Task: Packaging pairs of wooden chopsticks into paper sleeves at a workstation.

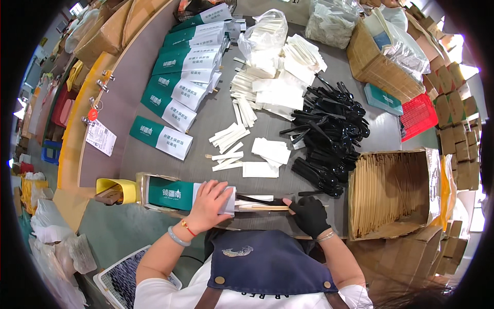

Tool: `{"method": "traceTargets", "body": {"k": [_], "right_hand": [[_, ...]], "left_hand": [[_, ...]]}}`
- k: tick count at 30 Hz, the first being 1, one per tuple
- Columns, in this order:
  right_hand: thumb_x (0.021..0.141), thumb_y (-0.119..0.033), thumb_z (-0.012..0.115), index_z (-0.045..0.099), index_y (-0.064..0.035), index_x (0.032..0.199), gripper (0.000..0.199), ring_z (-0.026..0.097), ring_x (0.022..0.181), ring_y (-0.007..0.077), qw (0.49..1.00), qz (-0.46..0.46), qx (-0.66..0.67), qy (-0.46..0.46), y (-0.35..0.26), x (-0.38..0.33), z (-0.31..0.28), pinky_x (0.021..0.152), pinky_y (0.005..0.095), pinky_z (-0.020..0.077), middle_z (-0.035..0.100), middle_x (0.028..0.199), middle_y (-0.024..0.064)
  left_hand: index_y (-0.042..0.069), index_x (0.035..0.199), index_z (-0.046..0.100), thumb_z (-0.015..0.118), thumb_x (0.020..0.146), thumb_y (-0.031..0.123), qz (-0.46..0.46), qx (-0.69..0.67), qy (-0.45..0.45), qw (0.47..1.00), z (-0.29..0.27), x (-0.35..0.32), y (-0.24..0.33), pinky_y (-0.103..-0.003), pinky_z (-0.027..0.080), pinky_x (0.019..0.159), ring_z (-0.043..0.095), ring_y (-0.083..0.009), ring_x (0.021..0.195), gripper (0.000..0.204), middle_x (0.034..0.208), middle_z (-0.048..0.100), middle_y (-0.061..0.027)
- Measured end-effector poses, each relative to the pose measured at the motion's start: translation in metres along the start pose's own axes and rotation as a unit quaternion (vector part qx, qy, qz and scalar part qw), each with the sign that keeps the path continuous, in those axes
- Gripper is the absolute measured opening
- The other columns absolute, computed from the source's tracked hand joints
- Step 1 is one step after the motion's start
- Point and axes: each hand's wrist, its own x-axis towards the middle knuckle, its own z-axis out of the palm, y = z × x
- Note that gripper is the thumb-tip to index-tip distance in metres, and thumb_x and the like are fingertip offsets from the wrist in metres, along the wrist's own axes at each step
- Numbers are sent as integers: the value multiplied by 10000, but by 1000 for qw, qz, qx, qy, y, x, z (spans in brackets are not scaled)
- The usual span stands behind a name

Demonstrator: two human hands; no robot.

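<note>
My left hand (210,203) lies with its fingers stretched out over a green-and-white paper sleeve (169,193), which rests in a shallow cardboard holder (143,191) at the table's near edge. From the sleeve's right end stick out wooden chopsticks (263,208), a black plastic spoon (257,199) and something white and flat. At their outer end is my right hand (310,213), in a black fingerless glove. Its thumb presses against the bundle's end, its fingers partly hidden. Just beyond lie folded white napkins (261,169) and small white paper packets (228,136).
Filled green-and-white sleeves (177,64) overlap along the left side. A heap of black spoons (329,134) lies right of centre. At the right stands a cardboard box of chopsticks (388,198), with a red basket (418,117) behind. A yellow container (125,190) adjoins the holder.
</note>
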Motion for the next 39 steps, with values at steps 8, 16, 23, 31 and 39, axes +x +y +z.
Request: {"method": "traceTargets", "body": {"k": [8, 16, 23, 31, 39], "right_hand": [[762, -118, 723, 659, -122, 1130, 374, 610, 907, 335, 952, -83, 282, 89, -56, 40, 16, 784, 416, 514, 619, 1028, 160], [722, -75, 710, 632, -34, 849, 154, 608, 856, 346, 896, 106, 419, 102, -71, 42, 29, 736, 407, 495, 619, 877, 157], [619, -340, 847, 589, -95, 1167, 653, 535, 1023, 335, 977, 50, 161, 128, -55, 35, -14, 861, 434, 460, 569, 1090, 110], [524, -337, 879, 587, -105, 1062, 655, 518, 1004, 335, 977, 121, 54, 167, -36, 14, -64, 861, 450, 413, 546, 1039, 106], [539, -313, 863, 551, -98, 1051, 637, 522, 989, 319, 985, 104, 59, 122, -33, 10, -51, 836, 435, 401, 532, 1060, 103]], "left_hand": [[46, 1231, 565, 871, 529, 185, 40, -45, 2, 998, 29, 24, 18, -453, 384, 1001, 467, -330, 1154, 778, 1276, 517, -102], [49, 1232, 547, 834, 546, 137, 65, 2, 4, 998, 38, 34, 24, -439, 403, 940, 481, -314, 1116, 749, 1222, 526, -93], [189, 1172, 596, 786, 580, 131, 117, 56, -31, 991, 20, 46, 30, -412, 421, 851, 503, -314, 1012, 625, 1080, 538, -98], [127, 905, 650, 630, 702, 92, 103, 80, -155, 979, -70, 84, -12, -469, 459, 818, 517, -345, 1001, 207, 1053, 540, -150], [41, 1203, 584, 820, 637, 281, -150, 7, 108, 983, 26, 11, -7, -534, 289, 1063, 376, -409, 1274, 659, 1348, 450, -176]]}}
